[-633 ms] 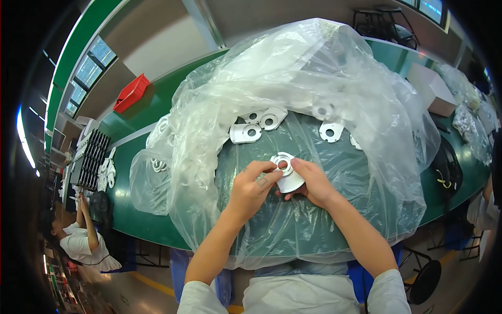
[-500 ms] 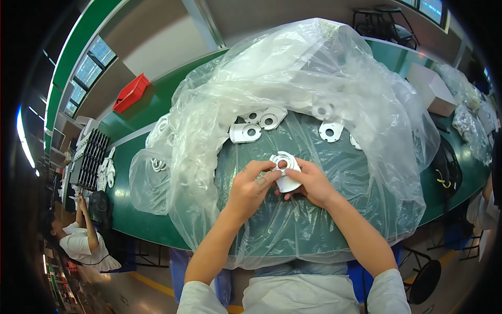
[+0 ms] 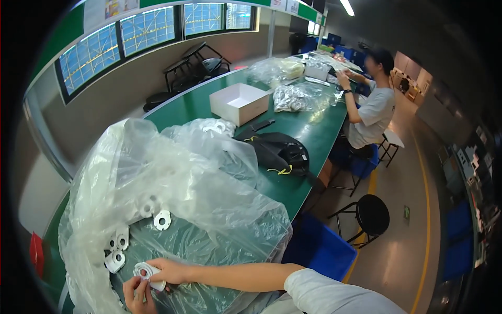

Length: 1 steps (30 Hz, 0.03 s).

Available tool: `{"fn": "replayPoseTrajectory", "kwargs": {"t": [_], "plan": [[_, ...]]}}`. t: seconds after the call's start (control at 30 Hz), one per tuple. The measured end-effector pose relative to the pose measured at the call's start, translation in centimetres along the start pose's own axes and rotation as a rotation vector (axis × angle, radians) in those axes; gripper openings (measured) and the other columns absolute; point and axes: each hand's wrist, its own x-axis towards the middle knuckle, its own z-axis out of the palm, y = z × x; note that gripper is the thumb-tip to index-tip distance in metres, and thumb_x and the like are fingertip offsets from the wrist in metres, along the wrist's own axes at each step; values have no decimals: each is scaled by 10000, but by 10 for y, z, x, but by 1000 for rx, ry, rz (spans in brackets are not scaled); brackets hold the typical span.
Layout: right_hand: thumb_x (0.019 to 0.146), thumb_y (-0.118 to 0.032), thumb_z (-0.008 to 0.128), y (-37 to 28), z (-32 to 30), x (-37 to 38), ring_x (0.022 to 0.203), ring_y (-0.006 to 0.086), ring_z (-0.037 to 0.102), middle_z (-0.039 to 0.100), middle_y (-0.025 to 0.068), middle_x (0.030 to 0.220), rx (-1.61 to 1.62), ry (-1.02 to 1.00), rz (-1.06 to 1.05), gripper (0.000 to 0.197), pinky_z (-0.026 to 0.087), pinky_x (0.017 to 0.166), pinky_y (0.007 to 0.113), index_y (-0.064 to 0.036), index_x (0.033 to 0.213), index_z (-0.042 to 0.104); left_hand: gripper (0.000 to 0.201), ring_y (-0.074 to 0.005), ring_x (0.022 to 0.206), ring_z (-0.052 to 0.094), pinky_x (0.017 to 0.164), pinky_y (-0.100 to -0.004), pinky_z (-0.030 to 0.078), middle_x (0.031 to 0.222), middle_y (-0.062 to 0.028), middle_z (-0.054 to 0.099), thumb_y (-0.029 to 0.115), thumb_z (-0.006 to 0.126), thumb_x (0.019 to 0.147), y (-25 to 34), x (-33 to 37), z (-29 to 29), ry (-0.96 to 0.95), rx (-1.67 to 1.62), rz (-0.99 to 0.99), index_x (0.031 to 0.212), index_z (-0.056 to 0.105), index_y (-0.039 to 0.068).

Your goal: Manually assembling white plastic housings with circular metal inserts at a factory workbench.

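Observation:
At the lower left, both hands hold a white flat part [image 3: 157,283] with a ring-shaped end and a round hole. My right hand [image 3: 171,271] grips its right side, thumb on top. My left hand [image 3: 138,296] pinches its near left edge, partly cut by the picture's lower rim. Below the hands spreads a large clear plastic bag [image 3: 219,230] on the green table. Similar white parts with dark round holes lie beside the bag's bunched folds: one white plate [image 3: 162,220] beyond my hands, and a white part [image 3: 115,260] with others to the left.
Farther along the table [image 3: 274,144] are a black bag [image 3: 282,152], an open white box [image 3: 238,102] and plastic bags of parts [image 3: 298,97]. A co-worker [image 3: 368,104] sits at the far right side. A blue bin [image 3: 319,248] and a black stool [image 3: 372,214] stand beside the table.
My view has swung to the right, bringing the co-worker, white box and stool into sight. The hands now appear at the lower left, still holding the white part.

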Motion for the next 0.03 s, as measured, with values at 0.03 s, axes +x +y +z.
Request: {"fn": "replayPoseTrajectory", "kwargs": {"t": [0.03], "plan": [[837,-77,554,0,1,0,578,83,571,593,35,792,16,-10,-10,382,442,414,225,-81,1214,494,250,-266,862,566,736,-344,474,958,-114,580,-117,623,712,-2,-1,0,2,-11,-11,928,649,8]]}}
